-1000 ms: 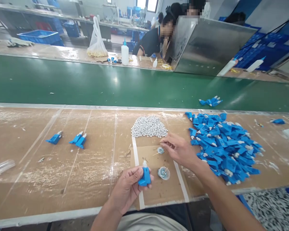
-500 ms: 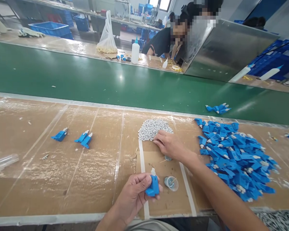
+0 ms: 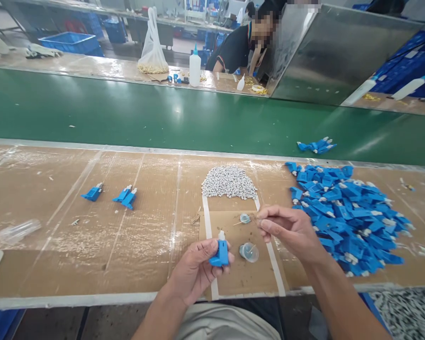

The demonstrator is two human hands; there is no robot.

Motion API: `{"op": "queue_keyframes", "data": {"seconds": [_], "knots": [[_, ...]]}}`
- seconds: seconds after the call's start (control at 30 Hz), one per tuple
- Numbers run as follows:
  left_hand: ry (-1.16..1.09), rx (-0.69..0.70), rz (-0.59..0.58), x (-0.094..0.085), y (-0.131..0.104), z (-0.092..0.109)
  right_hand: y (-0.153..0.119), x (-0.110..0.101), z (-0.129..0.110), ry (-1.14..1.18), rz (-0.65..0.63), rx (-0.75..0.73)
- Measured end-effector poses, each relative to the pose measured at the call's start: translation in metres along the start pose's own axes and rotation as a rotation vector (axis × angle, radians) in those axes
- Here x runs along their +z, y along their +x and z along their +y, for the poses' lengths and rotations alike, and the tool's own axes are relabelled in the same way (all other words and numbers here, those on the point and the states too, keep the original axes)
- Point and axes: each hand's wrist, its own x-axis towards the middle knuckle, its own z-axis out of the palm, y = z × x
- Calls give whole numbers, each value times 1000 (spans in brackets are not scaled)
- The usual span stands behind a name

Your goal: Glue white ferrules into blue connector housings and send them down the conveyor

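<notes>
My left hand (image 3: 194, 267) grips a blue plastic part (image 3: 222, 253) with a white tip pointing up, held low over the cardboard. To its right, my right hand (image 3: 288, 231) has its thumb and fingers pinched together; whatever they hold is too small to make out. Close to those fingertips stands a small clear cup (image 3: 245, 218) with a thin stick across it. Nearer me is a larger clear cup (image 3: 248, 252) of bluish liquid, with a stick in it. Beyond both hands lies a pile of small grey-white pieces (image 3: 230, 183).
A big heap of blue parts (image 3: 347, 217) covers the right side. A few more blue parts (image 3: 125, 196) lie at left, and others (image 3: 317, 145) on the green belt (image 3: 145, 113). Across the belt are a white bottle (image 3: 195, 68), a metal box (image 3: 336, 56) and a person (image 3: 230, 49) bending down.
My right hand has drawn back from the grey-white pile toward me and to the right, its fingers pinched. My left hand still holds the blue plastic part. The camera view has shifted.
</notes>
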Motion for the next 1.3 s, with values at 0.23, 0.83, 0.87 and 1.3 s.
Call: {"op": "queue_keyframes", "data": {"seconds": [0.23, 0.83, 0.87, 1.3], "knots": [[29, -35, 2, 22, -1, 1, -33, 21, -4, 304, 77, -20], [314, 228, -26, 61, 3, -8, -44, 31, -7, 297, 251, -9], [338, 251, -26, 59, 3, -9, -44, 32, -7, 291, 246, -8], [434, 329, 44, 54, 3, -3, -43, 45, -11, 149, 106, 114]]}}
